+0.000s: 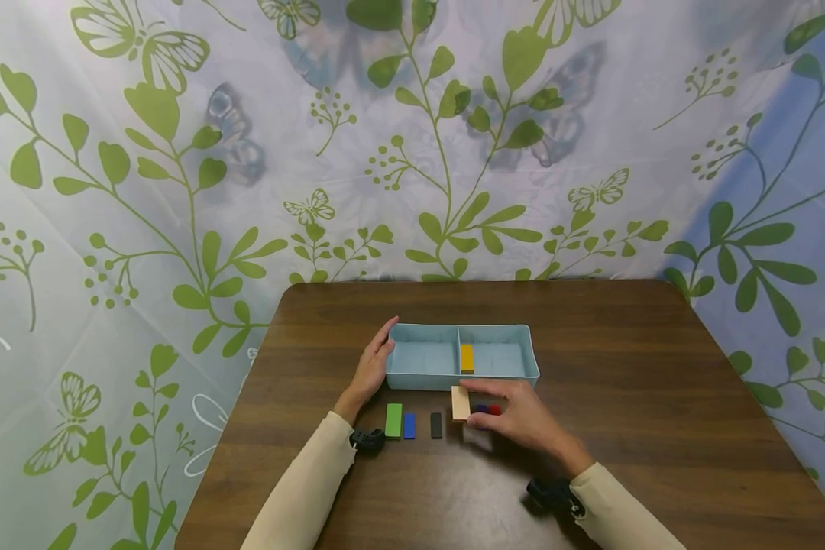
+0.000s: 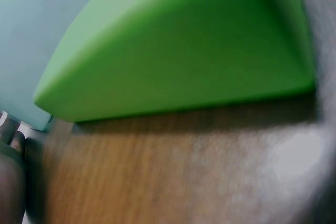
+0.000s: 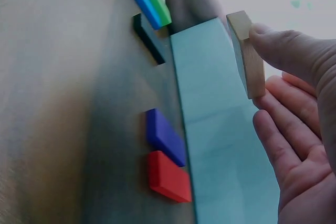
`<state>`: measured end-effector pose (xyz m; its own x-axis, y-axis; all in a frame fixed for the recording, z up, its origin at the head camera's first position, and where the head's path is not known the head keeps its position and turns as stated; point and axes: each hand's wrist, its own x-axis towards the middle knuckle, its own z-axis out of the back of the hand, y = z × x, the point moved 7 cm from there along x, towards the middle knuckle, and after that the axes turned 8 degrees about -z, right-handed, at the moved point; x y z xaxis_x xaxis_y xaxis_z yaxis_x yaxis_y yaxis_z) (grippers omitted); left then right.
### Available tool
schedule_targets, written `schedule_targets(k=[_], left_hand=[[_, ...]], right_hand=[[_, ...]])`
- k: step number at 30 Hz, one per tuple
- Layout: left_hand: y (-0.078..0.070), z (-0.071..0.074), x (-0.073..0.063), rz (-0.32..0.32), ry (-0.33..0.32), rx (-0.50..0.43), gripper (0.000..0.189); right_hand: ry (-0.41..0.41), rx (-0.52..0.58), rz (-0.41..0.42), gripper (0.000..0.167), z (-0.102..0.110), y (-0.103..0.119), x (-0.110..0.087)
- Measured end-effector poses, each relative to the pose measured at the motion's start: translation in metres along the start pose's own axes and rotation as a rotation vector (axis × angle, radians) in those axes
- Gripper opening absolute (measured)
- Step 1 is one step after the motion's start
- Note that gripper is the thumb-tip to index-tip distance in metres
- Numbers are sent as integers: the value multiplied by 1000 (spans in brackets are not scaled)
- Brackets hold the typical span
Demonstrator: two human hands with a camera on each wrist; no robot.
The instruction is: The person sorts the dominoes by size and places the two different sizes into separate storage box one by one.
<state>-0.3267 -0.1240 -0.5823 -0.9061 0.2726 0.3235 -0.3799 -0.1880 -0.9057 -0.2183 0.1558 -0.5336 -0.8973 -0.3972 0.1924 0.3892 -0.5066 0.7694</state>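
My right hand (image 1: 522,416) pinches a plain wooden block (image 3: 255,69) between thumb and fingertips, held up near the front wall of a light blue two-compartment box (image 1: 422,380). At the box's left end, my left hand (image 1: 369,370) rests against the side with its fingers extended. A yellow block (image 1: 467,358) lies in the right compartment, beside the divider. On the table in front of the box are a green block (image 1: 393,421), a blue block (image 1: 409,426) and a black block (image 1: 436,425). A purple-blue block (image 3: 165,137) and a red block (image 3: 169,177) are partly hidden by my right hand in the head view.
The brown wooden table (image 1: 619,336) extends around the box on all sides. Behind it hangs a patterned curtain (image 1: 412,153) with green leaves and butterflies. Each wrist wears a black camera strap. The green block fills most of the left wrist view, close up.
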Motion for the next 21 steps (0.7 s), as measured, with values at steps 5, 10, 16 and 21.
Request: schedule_targets(k=[5, 10, 16, 21], left_hand=[[1, 0, 0, 26, -9, -36, 52], [2, 1, 1, 18, -23, -49, 51], [2, 1, 0, 16, -26, -57, 51], [3, 1, 0, 17, -18, -55, 51]], right_hand=[[-9, 11, -1, 60, 9, 6, 2], [-31, -26, 16, 61, 20, 11, 3], [-57, -49, 18, 63, 38, 9, 6], [-87, -77, 33, 63, 54, 5, 12]])
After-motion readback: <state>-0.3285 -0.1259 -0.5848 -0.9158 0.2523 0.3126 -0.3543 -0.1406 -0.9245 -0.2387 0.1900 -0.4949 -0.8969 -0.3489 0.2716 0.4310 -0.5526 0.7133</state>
